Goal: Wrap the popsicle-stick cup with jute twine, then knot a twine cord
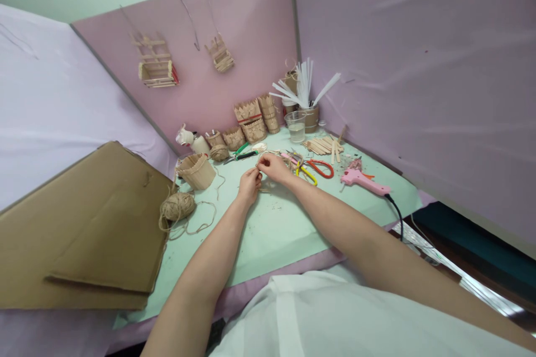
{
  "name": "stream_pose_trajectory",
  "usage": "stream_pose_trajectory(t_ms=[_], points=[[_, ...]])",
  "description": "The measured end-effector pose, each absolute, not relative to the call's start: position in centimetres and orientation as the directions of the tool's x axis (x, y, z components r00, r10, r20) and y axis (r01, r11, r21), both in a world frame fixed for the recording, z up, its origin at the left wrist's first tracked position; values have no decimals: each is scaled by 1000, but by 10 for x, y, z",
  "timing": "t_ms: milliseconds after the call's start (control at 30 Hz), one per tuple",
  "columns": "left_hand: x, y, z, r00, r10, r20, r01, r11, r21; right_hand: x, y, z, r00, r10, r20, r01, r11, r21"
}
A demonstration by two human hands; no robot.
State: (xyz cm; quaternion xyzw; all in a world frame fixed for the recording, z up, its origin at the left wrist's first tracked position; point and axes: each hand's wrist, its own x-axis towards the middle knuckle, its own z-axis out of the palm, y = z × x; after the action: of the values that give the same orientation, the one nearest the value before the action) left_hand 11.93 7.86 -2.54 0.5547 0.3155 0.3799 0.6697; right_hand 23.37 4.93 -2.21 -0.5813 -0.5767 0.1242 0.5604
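Observation:
Over the middle of the table, my left hand (pixel 250 185) and my right hand (pixel 273 167) meet with fingers pinched together. Whatever lies between their fingertips is too small to make out. Just right of my right hand are scissors with red handles (pixel 321 168) and a tool with yellow handles (pixel 309 175). Pliers with dark green grips (pixel 247 155) lie behind my hands. To the left stands a pot covered in wooden sticks (pixel 196 172), with a ball of twine (pixel 178 206) in front of it and loose twine trailing over the cloth.
A pink glue gun (pixel 366 181) with a black cord lies at the right. Wooden sticks (pixel 323 146) are piled near a plastic cup of clear liquid (pixel 297 129). Stick-covered pots (pixel 253 129) line the back. Cardboard (pixel 96 228) leans over the left edge. Small stick crafts (pixel 220 56) hang on the wall.

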Motion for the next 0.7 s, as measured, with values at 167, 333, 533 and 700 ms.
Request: stream_pose_trajectory(t_ms=[167,333,533,700], points=[[119,80,-26,521,854,-12,-166,115,979,233,50,-22,241,804,544,528,362,-768],[118,81,-27,516,856,-25,-158,124,980,232,48,-20,228,815,533,464,390,-795],[118,79,-23,488,873,-15,-159,105,982,232,48,-18,282,865,414,178,377,-909],[118,79,-26,433,900,41,-87,-3,996,233,50,-21,315,859,404,221,347,-911]])
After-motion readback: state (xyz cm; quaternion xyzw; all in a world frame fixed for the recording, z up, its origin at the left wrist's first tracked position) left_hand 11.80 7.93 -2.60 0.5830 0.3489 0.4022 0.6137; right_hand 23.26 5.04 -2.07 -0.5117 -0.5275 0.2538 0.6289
